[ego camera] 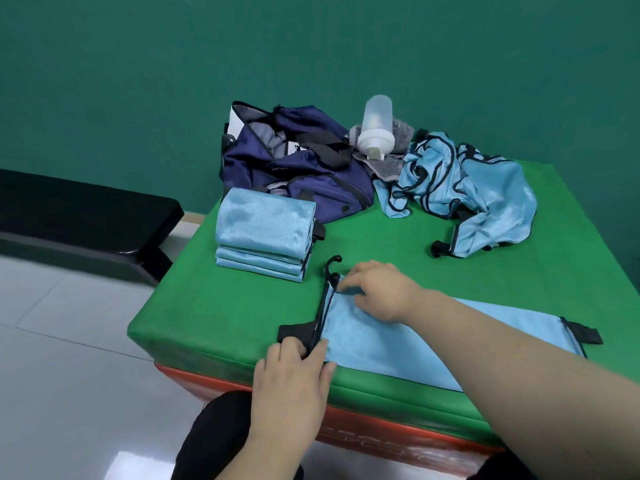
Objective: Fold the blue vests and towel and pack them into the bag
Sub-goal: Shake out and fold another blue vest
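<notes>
Midway: you're folding one vest, several are done, and nothing shows as packed.
The vest lies flat along the near edge of the tabletop. Your left hand pinches its near-left corner by the black strap, and your right hand curls its fingers onto the far-left corner. Just beyond, to the left, a stack of folded vests sits beside the bag, which gapes open at the far edge. A crumpled pile of vests waits at far right, and the towel lies unfolded under a bottle between bag and pile. I judge the folding roughly half done and the packing not begun.
</notes>
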`<state>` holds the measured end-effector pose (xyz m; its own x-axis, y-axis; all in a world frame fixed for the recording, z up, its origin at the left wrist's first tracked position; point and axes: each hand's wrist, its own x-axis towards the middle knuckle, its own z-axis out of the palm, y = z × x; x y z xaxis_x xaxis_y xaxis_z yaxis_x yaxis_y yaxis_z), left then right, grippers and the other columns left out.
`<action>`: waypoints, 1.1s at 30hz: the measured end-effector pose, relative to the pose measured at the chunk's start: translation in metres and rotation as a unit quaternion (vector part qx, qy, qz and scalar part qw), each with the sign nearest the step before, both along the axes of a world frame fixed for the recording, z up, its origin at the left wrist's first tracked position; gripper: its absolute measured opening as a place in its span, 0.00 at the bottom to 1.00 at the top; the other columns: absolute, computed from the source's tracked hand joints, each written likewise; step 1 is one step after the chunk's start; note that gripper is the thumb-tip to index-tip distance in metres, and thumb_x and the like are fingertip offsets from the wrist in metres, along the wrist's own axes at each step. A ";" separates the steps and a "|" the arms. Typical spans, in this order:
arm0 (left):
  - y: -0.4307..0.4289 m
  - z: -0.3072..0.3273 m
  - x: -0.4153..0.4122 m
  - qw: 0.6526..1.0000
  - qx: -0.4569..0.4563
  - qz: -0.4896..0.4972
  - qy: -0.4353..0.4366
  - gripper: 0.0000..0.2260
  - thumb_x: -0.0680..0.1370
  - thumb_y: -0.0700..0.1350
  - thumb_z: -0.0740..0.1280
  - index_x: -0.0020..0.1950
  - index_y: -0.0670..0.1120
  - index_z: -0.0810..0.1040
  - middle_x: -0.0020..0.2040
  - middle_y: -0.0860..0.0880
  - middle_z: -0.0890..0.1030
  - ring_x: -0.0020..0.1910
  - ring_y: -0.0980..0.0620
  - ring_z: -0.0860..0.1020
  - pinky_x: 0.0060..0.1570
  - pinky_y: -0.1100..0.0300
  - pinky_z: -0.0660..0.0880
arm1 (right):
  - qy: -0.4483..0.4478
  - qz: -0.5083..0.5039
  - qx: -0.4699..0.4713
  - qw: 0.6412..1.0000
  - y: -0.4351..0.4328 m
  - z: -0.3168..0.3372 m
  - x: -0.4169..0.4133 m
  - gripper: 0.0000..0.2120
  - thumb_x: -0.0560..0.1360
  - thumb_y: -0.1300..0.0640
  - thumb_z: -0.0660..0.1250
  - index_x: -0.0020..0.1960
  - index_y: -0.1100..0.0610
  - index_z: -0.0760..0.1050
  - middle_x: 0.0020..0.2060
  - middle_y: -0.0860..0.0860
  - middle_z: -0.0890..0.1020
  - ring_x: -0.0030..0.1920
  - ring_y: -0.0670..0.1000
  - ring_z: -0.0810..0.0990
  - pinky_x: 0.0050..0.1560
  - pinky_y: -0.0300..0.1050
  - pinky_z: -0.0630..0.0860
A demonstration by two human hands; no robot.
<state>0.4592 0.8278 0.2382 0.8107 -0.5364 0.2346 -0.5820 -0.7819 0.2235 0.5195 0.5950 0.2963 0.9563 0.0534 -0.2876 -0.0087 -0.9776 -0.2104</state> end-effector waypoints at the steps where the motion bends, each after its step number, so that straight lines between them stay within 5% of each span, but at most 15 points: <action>1: -0.001 0.000 0.001 1.000 -0.004 0.002 0.005 0.15 0.73 0.56 0.73 0.58 0.55 0.82 0.41 0.52 0.70 0.38 0.48 0.70 0.34 0.53 0.71 | -0.007 0.003 -0.002 1.000 0.001 0.000 0.002 0.21 0.77 0.59 0.62 0.66 0.42 0.76 0.60 0.48 0.77 0.63 0.52 0.72 0.66 0.52 0.65; 9: -0.005 0.000 0.012 0.999 -0.031 0.001 0.043 0.13 0.67 0.47 0.79 0.51 0.51 0.85 0.40 0.53 0.76 0.38 0.49 0.75 0.32 0.55 0.75 | -0.013 -0.006 0.042 0.999 0.011 -0.002 0.013 0.13 0.75 0.59 0.66 0.56 0.46 0.78 0.43 0.41 0.79 0.44 0.46 0.74 0.62 0.46 0.65; 13: 0.001 0.001 0.023 0.993 -0.072 -0.006 0.092 0.14 0.69 0.39 0.77 0.53 0.48 0.86 0.43 0.55 0.78 0.40 0.53 0.77 0.35 0.59 0.77 | 0.025 -0.047 0.105 0.993 0.009 0.015 0.010 0.10 0.74 0.60 0.68 0.53 0.49 0.79 0.34 0.44 0.76 0.29 0.44 0.73 0.34 0.37 0.70; 18: 0.002 0.029 0.033 0.969 -0.172 0.033 0.173 0.13 0.79 0.42 0.66 0.62 0.51 0.81 0.52 0.63 0.73 0.44 0.60 0.77 0.48 0.65 0.74 | 0.000 -0.150 0.234 0.960 0.001 0.041 -0.004 0.11 0.72 0.66 0.66 0.45 0.50 0.80 0.32 0.55 0.81 0.27 0.49 0.76 0.32 0.42 0.75; 21: -0.002 0.051 0.035 0.931 -0.292 0.047 0.216 0.08 0.76 0.42 0.71 0.54 0.50 0.84 0.49 0.62 0.75 0.43 0.59 0.79 0.49 0.62 0.77 | -0.041 -0.193 0.297 0.934 -0.004 0.067 -0.017 0.14 0.72 0.69 0.64 0.44 0.52 0.82 0.26 0.52 0.79 0.22 0.47 0.70 0.26 0.36 0.68; 25: -0.014 0.087 0.034 0.885 -0.385 0.050 0.257 0.11 0.70 0.44 0.79 0.50 0.50 0.83 0.49 0.55 0.77 0.41 0.61 0.80 0.44 0.71 0.76 | -0.106 -0.227 0.353 0.902 -0.013 0.099 -0.036 0.13 0.71 0.70 0.68 0.42 0.52 0.83 0.29 0.46 0.81 0.26 0.51 0.67 0.30 0.39 0.65; 29: -0.030 0.121 0.039 0.874 -0.433 0.039 0.217 0.13 0.69 0.41 0.79 0.47 0.55 0.81 0.49 0.58 0.76 0.39 0.58 0.80 0.45 0.68 0.75 | -0.172 -0.229 0.426 0.858 -0.020 0.135 -0.060 0.07 0.71 0.64 0.74 0.43 0.52 0.85 0.31 0.48 0.80 0.32 0.51 0.69 0.37 0.43 0.65; 33: -0.045 0.164 0.049 0.872 -0.461 -0.021 0.164 0.18 0.72 0.34 0.73 0.48 0.58 0.79 0.50 0.60 0.75 0.41 0.59 0.79 0.45 0.71 0.73 | -0.246 -0.238 0.422 0.839 -0.028 0.173 -0.084 0.10 0.73 0.65 0.73 0.45 0.50 0.85 0.28 0.49 0.73 0.26 0.47 0.64 0.27 0.38 0.60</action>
